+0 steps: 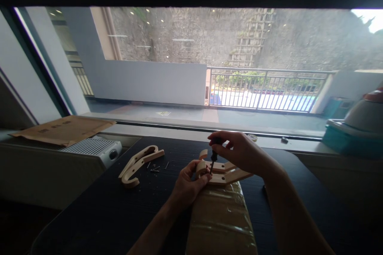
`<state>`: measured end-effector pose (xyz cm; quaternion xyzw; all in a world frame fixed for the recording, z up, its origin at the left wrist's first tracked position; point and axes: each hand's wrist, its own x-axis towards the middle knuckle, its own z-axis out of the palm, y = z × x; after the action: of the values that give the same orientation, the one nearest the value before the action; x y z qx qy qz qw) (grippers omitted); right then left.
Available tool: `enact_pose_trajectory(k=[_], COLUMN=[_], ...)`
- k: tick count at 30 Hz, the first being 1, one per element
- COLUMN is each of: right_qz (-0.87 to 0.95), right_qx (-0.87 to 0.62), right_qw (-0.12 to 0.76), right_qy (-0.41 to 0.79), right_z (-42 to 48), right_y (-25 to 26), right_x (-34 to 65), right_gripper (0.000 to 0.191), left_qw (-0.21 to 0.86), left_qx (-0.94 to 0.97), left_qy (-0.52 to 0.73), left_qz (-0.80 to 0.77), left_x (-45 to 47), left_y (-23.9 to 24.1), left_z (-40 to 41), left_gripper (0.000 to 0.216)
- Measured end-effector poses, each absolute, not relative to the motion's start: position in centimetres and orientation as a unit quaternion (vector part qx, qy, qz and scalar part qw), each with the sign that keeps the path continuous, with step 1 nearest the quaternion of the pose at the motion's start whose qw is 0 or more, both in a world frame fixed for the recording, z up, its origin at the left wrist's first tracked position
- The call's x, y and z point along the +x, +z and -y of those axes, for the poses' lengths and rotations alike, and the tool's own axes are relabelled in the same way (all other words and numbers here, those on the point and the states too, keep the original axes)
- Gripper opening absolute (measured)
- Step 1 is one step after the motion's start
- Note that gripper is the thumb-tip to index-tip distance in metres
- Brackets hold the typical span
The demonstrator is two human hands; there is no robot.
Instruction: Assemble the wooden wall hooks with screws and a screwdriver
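My right hand is closed round the dark handle of a screwdriver, held nearly upright with its tip down. The tip meets the curled end of a pale wooden hook piece; the exact contact point is hidden by fingers. With thumb and fingers my left hand pinches that curled end. A second wooden hook piece lies just behind the first. Both rest on a long cardboard box wrapped in clear tape.
Two more wooden hook pieces lie on the dark table at left, beside several loose screws. Brown paper covers part of a white appliance. A teal container stands far right, by the window sill.
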<state>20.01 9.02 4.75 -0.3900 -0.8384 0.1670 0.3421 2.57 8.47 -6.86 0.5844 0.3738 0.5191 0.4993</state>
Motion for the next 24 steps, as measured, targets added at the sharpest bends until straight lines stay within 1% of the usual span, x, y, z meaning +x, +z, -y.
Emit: enact_pose_trajectory(k=[3, 8, 11, 16, 19, 24], right_qz=[0.833, 0.823, 0.825, 0.833, 0.828, 0.818], right_qx=[-0.402, -0.42, -0.419, -0.38, -0.376, -0.405], right_qw=[0.345, 0.359, 0.356, 0.359, 0.365, 0.371], right_qy=[0.163, 0.136, 0.128, 0.179, 0.197, 0.169], right_z=[-9.2, -9.7, -9.7, -9.8, -10.0, -10.1], right_y=[4.7, 4.4, 4.2, 3.9, 3.8, 3.8], right_x=[20.0, 19.6, 19.4, 19.5, 19.7, 19.9], right_gripper=[0.032, 0.028, 0.03, 0.039, 0.037, 0.034], left_qw=[0.499, 0.499, 0.495, 0.491, 0.491, 0.493], left_qx=[0.587, 0.588, 0.59, 0.591, 0.591, 0.59], left_qy=[0.518, 0.518, 0.516, 0.512, 0.509, 0.511], left_qz=[-0.372, -0.371, -0.375, -0.383, -0.386, -0.385], left_x=[2.5, 2.6, 2.6, 2.6, 2.6, 2.6], left_y=[-7.1, -7.4, -7.3, -7.1, -7.1, -7.2], left_z=[-8.6, -8.8, -8.8, -8.7, -8.7, -8.8], left_gripper=[0.024, 0.025, 0.023, 0.023, 0.024, 0.023])
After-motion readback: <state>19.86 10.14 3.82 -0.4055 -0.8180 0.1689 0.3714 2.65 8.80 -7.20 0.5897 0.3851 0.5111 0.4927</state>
